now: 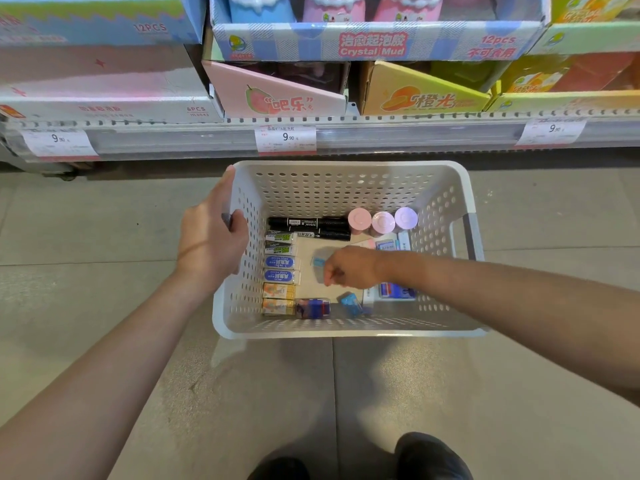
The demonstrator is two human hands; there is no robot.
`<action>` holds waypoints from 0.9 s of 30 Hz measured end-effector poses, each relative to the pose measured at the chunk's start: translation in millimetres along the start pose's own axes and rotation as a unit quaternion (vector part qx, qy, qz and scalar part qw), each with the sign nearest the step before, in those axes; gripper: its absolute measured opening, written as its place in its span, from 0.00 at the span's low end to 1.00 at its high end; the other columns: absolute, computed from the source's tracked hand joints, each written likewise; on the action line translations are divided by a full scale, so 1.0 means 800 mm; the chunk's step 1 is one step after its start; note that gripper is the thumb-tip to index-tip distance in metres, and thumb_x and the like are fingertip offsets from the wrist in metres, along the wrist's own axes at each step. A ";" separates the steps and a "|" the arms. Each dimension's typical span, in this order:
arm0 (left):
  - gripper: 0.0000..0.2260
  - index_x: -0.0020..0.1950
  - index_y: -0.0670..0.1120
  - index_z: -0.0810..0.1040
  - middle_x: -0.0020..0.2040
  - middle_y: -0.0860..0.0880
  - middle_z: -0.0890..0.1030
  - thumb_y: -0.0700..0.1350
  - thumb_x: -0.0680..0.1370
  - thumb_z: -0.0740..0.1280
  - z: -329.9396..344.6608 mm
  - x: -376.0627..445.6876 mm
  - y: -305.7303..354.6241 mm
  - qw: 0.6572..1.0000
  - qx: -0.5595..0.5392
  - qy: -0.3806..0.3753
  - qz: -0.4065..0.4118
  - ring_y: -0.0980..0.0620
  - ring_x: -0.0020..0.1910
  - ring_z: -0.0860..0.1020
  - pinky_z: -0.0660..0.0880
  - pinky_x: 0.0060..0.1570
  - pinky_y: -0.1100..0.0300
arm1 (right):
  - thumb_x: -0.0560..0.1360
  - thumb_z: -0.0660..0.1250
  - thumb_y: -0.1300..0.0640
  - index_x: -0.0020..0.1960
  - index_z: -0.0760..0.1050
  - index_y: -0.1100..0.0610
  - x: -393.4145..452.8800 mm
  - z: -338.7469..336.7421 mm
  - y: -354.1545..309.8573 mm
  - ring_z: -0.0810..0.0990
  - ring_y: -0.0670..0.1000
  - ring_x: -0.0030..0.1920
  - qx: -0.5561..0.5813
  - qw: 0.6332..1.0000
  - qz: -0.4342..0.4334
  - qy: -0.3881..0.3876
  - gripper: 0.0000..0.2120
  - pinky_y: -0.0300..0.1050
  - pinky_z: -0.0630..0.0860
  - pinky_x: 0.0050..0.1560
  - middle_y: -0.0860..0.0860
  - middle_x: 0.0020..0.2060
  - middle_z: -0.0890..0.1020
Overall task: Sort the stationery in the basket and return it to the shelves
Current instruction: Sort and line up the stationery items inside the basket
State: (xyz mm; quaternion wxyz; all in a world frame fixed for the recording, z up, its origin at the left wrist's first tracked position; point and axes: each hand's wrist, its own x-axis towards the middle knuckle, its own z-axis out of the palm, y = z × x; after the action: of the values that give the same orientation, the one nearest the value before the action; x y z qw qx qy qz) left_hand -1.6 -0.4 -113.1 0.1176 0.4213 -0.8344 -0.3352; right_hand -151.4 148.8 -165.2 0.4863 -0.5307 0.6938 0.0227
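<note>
Shelf [346, 136] at 12 o'clock carried boxed goods. White basket [346, 174] on floor just below it. Left hand [211, 237] gripped basket rim at 9 o'clock. Right hand [349, 268] inside basket, fingers curled; hold unclear. Black markers [311, 226] lay along far wall, erasers [278, 275] lined left wall.

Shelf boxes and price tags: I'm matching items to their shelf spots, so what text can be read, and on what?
"Crystal Mud", "12pcs": blue box
"12PCS": left box
"6PCS": white box
"9.90": middle tag; left tag and right tag blurrier
Eraser and marker labels: too small
</note>
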 end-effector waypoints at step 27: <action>0.27 0.77 0.53 0.58 0.30 0.48 0.68 0.39 0.80 0.59 -0.002 -0.001 0.004 1.000 0.019 -0.003 -0.011 0.52 0.28 0.66 0.65 0.28 0.61 | 0.71 0.69 0.54 0.50 0.74 0.61 -0.035 -0.026 0.027 0.76 0.51 0.38 0.054 0.990 0.115 0.058 0.13 0.39 0.71 0.33 0.53 0.39 0.77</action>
State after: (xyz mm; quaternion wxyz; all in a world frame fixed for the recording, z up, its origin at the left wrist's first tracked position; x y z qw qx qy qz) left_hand -2.1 1.1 -110.1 0.1032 0.4313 -0.8364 -0.3222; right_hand -182.6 167.0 -145.3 0.4672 -0.4210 0.7774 0.0103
